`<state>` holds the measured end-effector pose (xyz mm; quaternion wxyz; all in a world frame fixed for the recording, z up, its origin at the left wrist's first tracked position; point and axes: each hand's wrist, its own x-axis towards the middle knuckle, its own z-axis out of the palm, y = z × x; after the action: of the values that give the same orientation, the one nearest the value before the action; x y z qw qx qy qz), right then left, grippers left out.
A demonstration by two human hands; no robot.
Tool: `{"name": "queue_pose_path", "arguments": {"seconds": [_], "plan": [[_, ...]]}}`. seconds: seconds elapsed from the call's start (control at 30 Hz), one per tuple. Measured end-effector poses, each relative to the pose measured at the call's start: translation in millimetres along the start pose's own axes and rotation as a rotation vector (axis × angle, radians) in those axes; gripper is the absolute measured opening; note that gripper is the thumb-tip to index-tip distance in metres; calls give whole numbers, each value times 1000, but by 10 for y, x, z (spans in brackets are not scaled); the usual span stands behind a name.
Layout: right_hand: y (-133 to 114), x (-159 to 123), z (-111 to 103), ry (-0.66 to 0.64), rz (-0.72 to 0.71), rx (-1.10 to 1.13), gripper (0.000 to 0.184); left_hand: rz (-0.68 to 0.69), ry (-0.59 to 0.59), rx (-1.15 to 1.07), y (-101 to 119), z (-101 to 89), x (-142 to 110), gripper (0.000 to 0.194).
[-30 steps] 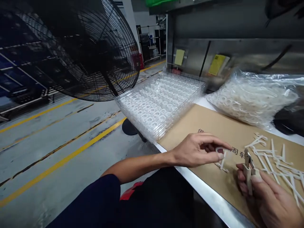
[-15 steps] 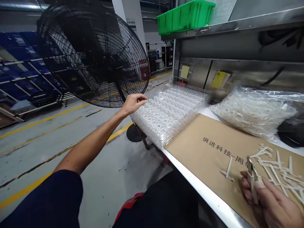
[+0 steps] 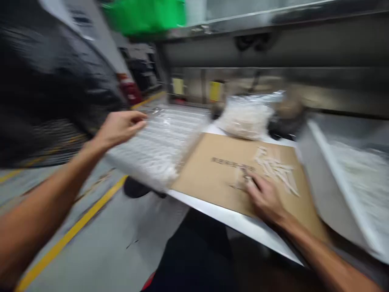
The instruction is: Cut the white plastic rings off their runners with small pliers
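Motion smears the whole view. My left hand [image 3: 120, 125] hovers at the near left edge of the clear plastic tray of white rings [image 3: 170, 138], thumb and fingers drawn together in a pinch; what they hold, if anything, is too blurred to see. My right hand [image 3: 264, 196] rests on the brown cardboard sheet [image 3: 206, 182], fingers closed round small cutters [image 3: 244, 173] whose dark tip pokes out. Just beyond it lies a heap of thin white plastic sticks [image 3: 276, 168].
A clear bag of white rings [image 3: 246, 117] sits behind the cardboard, with a dark object [image 3: 285, 127] beside it. A large black fan [image 3: 45, 101] stands at the left over the floor. A green bin [image 3: 146, 16] is on the shelf. Another pale tray [image 3: 358, 182] lies at the right.
The view has swung right and blurred. My left hand has gone from the cardboard out to the tray's left edge and stays there. My right hand keeps the cutters on the cardboard.
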<state>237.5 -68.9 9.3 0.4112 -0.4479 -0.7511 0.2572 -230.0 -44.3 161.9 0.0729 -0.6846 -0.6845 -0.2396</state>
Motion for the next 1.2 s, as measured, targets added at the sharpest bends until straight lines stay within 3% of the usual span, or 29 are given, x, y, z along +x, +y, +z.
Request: {"name": "queue_pose_path", "arguments": {"seconds": [0.13,0.27,0.37,0.5,0.6,0.7,0.77,0.93,1.07,1.2], "plan": [[150,34,9,-124,-80,-187,27,262,17,-5,1063,412,430,60],[299,65,-46,-146,-75,-303,30,713,-99,-311,2493,948,582,51],[297,71,-84,-158,-79,-334,33,896,-202,-403,3495,1355,593,39],[307,89,-132,-198,-89,-375,38,897,-306,-318,4456,1875,720,31],[303,94,-160,-227,-87,-409,41,821,-359,-285,4881,2188,893,24],[286,87,-165,-245,-93,-421,45,798,-429,-303,5068,2365,1057,17],[283,82,-155,-246,-94,-418,48,810,-454,-339,5095,2364,1135,15],[295,84,-141,-244,-100,-393,48,728,-420,-688,4897,1974,1222,29],[303,114,-188,-219,-78,-400,44,582,-288,-846,4300,1488,1035,28],[322,145,-244,-186,-72,-406,40,402,-32,-649,3322,1129,421,32]]}}
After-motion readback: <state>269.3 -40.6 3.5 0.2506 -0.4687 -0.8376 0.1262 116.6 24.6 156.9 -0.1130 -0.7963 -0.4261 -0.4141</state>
